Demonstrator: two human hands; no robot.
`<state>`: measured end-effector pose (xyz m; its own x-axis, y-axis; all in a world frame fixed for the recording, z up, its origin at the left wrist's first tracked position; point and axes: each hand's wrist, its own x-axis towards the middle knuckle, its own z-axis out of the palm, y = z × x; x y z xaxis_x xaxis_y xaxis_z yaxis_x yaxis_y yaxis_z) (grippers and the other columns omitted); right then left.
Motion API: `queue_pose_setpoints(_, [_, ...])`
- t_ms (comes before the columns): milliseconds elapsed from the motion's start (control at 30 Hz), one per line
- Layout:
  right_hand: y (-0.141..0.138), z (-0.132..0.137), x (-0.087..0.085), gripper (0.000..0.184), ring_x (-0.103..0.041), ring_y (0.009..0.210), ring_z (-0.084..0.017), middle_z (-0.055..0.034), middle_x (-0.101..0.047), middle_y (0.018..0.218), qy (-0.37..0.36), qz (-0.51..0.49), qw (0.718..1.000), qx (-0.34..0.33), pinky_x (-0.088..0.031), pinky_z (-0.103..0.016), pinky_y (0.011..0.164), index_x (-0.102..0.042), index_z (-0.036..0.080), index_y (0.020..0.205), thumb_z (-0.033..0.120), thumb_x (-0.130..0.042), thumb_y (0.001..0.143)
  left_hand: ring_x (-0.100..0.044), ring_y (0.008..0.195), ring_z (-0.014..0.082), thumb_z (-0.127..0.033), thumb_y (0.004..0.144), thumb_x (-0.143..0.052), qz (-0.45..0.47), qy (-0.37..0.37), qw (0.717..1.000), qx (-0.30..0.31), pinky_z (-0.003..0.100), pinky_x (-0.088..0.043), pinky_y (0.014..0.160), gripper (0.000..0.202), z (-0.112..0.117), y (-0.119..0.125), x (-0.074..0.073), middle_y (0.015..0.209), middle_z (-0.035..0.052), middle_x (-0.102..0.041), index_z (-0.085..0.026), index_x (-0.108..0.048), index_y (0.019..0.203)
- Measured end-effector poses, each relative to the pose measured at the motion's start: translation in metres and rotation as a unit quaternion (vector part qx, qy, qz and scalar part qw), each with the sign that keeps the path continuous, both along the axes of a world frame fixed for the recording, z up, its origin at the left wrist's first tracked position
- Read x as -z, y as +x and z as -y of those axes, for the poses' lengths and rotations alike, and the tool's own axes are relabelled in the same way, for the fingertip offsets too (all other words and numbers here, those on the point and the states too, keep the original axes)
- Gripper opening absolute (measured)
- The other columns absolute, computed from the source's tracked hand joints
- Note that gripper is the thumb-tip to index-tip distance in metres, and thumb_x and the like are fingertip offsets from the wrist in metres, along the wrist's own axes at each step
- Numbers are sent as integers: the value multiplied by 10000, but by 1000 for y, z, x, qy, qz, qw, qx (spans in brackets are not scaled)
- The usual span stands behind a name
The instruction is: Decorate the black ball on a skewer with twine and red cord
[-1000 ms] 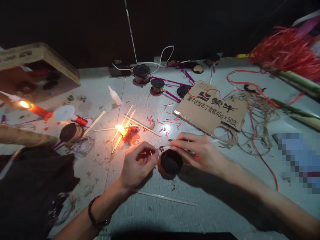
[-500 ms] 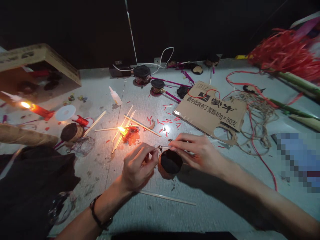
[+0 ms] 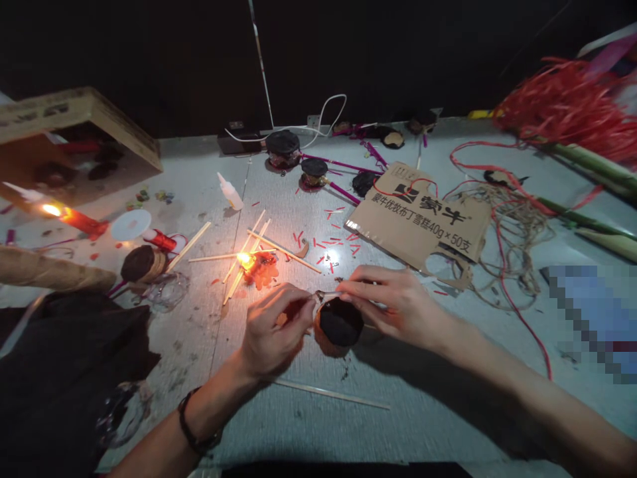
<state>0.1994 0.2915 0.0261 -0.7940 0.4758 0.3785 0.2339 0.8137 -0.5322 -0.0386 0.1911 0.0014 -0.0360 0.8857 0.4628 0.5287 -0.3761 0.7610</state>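
Near the middle of the table, a small round drum-like piece [image 3: 341,322] with a black top and brown side sits between my hands. My left hand [image 3: 276,326] is closed in a pinch at its upper left edge. What its fingertips hold is too small to make out. From the other side, my right hand [image 3: 393,302] grips a short, thin pale stick [image 3: 331,293]. The stick's tip meets a tiny dark bit [image 3: 319,296] beside my left fingertips, just above the black top. A flat pale strip [image 3: 333,394] lies in front of the drum-like piece.
Left of my hands a flame [image 3: 244,259] burns among wooden sticks [image 3: 286,251] and melted red wax. Another lit red candle [image 3: 82,220] lies farther left. A glue bottle [image 3: 229,192], red scraps, cardboard [image 3: 423,212] and tangled twine [image 3: 522,239] lie around.
Both hands stay almost in place. The pale stick in my right hand has tilted slightly, and my left fingers have shifted a little.
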Motion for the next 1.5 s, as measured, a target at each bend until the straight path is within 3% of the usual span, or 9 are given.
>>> queue_pose_setpoints(533, [2, 2, -1, 259, -663, 792, -173, -84, -746, 996, 44, 71, 996, 37, -476, -283, 664, -798, 217, 1153, 268, -545, 1147, -723, 769, 134, -31, 997, -695, -32, 61, 997, 44, 261, -614, 724, 172, -4, -4, -3, 885, 27, -772, -185, -736, 1061])
queue_pose_setpoints(767, [1, 6, -1, 295, -647, 776, -169, -85, -739, 978, 64, 91, 993, 48, -434, -283, 640, -795, 200, 1136, 283, -513, 1161, -726, 755, 136, -34, 992, -701, -37, 84, 995, 43, 252, -619, 714, 160, -4, -5, -2, 870, 27, -774, -174, -741, 1059])
queue_pose_setpoints(1167, [0, 7, 0, 359, -619, 697, -159, -80, -750, 930, 120, 90, 986, 68, -352, -311, 570, -804, 185, 1064, 303, -482, 1171, -713, 721, 137, -69, 1011, -688, -27, 68, 997, 35, 263, -599, 667, 124, -3, -3, -3, 836, 22, -768, -179, -742, 1022])
queue_pose_setpoints(1500, [-3, 8, 4, 340, -640, 676, -172, -90, -761, 909, 136, 69, 985, 75, -361, -321, 550, -808, 151, 1060, 272, -506, 1160, -689, 711, 125, -104, 1021, -700, -3, 41, 999, 35, 268, -577, 655, 90, -2, -2, 0, 825, 18, -752, -181, -743, 1001])
